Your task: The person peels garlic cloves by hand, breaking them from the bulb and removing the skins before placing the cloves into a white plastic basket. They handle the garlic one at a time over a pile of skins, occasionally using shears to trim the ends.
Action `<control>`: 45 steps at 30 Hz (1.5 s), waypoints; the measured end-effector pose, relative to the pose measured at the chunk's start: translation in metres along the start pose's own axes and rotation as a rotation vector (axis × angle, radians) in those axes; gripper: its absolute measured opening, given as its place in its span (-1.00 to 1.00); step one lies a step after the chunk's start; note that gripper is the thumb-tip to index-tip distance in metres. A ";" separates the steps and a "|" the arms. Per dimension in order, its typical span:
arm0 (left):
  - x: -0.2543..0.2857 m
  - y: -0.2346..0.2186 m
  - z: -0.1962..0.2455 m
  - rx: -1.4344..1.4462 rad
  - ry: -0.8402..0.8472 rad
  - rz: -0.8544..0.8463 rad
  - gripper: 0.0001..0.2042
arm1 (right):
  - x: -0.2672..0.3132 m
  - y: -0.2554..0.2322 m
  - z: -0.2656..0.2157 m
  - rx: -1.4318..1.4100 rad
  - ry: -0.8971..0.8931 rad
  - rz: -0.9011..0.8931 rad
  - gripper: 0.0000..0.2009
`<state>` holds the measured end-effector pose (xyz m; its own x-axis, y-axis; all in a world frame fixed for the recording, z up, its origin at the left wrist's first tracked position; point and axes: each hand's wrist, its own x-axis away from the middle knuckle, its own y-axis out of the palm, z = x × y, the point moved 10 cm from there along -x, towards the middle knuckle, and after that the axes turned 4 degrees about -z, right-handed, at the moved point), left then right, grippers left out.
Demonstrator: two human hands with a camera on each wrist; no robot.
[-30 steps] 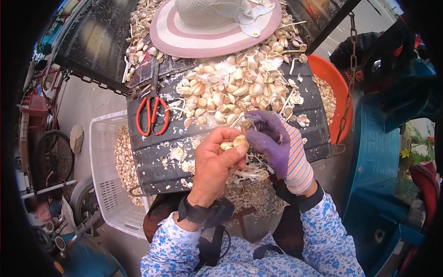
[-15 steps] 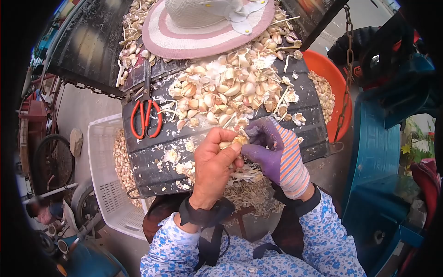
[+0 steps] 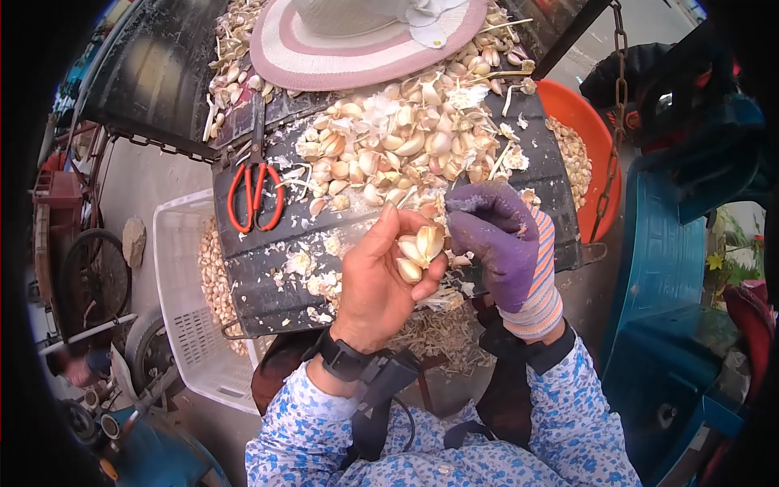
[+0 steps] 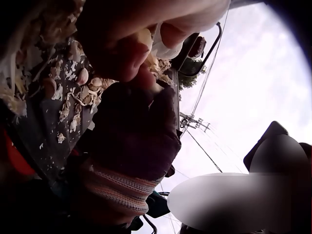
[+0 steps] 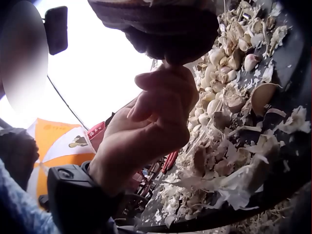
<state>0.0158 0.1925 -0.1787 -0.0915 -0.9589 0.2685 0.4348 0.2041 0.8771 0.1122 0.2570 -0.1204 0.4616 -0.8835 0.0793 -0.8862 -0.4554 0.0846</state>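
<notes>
Several pale garlic cloves (image 3: 419,253) lie in my bare left hand (image 3: 377,272), whose curled fingers hold them from below with the thumb raised beside them. My right hand (image 3: 505,252), in a purple-coated glove with a striped cuff, is just right of the cloves. Its fingers (image 3: 479,199) are curled in toward the thumb, and their tips are partly hidden. In the left wrist view the dark glove (image 4: 141,129) comes right up to the bare fingertips. Behind both hands a heap of garlic cloves (image 3: 398,146) covers the dark ridged board (image 3: 260,280).
Red-handled shears (image 3: 258,199) lie left of the heap, and a pink-and-white hat (image 3: 308,65) sits on garlic behind it. A white crate (image 3: 191,325) and an orange basin (image 3: 604,154), both holding cloves, flank the board. A chain (image 3: 618,105) hangs at right.
My left hand has turned and opened upward, bringing the cloves into view in its fingers. The gloved right hand has drawn slightly right, away from them.
</notes>
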 end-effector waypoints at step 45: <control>0.036 0.045 0.046 -1.778 0.465 0.066 -0.75 | -0.036 0.018 0.034 1.486 -0.073 -0.174 -0.67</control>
<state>-0.0089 0.1765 -0.1118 0.0540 -0.9926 -0.1092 0.7764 0.1105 -0.6205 0.0789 0.2768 -0.1554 0.5998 -0.7907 0.1222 -0.0720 -0.2054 -0.9760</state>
